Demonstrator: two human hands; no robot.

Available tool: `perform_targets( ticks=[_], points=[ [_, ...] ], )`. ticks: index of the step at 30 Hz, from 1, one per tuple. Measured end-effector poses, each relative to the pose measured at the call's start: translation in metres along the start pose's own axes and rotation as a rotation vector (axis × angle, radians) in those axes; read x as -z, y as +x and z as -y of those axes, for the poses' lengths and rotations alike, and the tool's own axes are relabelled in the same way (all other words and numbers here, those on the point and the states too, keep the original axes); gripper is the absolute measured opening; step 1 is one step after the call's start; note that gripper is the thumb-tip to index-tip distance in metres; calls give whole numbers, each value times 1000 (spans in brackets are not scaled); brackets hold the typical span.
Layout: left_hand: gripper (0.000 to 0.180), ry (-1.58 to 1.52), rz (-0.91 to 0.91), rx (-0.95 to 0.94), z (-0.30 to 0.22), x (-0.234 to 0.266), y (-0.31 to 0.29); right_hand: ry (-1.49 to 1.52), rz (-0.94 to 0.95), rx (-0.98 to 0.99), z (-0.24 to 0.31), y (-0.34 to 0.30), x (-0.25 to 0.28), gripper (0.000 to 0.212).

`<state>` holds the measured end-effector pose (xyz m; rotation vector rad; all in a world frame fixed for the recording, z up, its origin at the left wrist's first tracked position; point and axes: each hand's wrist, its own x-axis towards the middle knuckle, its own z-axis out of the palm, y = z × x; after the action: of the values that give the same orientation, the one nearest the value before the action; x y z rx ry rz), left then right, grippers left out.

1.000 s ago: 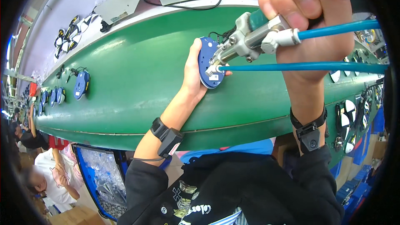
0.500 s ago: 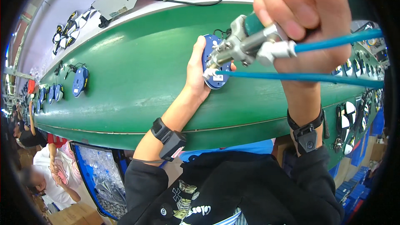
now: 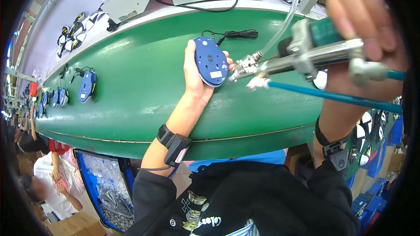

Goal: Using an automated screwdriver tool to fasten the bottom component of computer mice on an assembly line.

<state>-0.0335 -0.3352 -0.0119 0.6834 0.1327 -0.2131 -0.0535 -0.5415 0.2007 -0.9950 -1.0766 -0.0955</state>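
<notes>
My left hand (image 3: 197,76) is wrapped round a computer mouse (image 3: 211,63), its blue underside with several holes and a small white label facing up. The mouse's coiled black cable (image 3: 238,35) lies on the green belt beyond it. My right hand (image 3: 365,22), partly smeared by motion, is closed round the green grip of a power screwdriver (image 3: 306,57) with metal cylinders and fittings. Its tip is just right of the mouse, apart from it. A blue air hose (image 3: 323,93) and a clear tube (image 3: 291,13) run to the tool.
More blue mice (image 3: 87,86) lie on the green belt (image 3: 144,105) to the left. White-and-black shells (image 3: 72,35) sit on the back ledge. Parts and cables (image 3: 363,133) lie at the right. A person in a white shirt (image 3: 57,183) is at lower left, beside a blue bin (image 3: 103,218).
The screwdriver in my right hand has drawn back from the mouse, to the right. My left hand and the mouse have shifted slightly left, baring the whole underside.
</notes>
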Motion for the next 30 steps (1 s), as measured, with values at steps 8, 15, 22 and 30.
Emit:
perform_targets(
  ticks=[8,15,22,30],
  points=[
    [60,-56,10,42,4,0,-1,-47,-226,-61,-49,-28,-32,16],
    [59,-132,49,80,6,-2,-3,-50,-233,-82,-58,-31,-39,14],
    [58,-235,-9,111,10,-7,-3,-62,-183,-70,-62,-30,-39,12],
    [52,36,93,109,11,-16,-5,94,-124,21,-28,-17,-14,26]
  ],
)
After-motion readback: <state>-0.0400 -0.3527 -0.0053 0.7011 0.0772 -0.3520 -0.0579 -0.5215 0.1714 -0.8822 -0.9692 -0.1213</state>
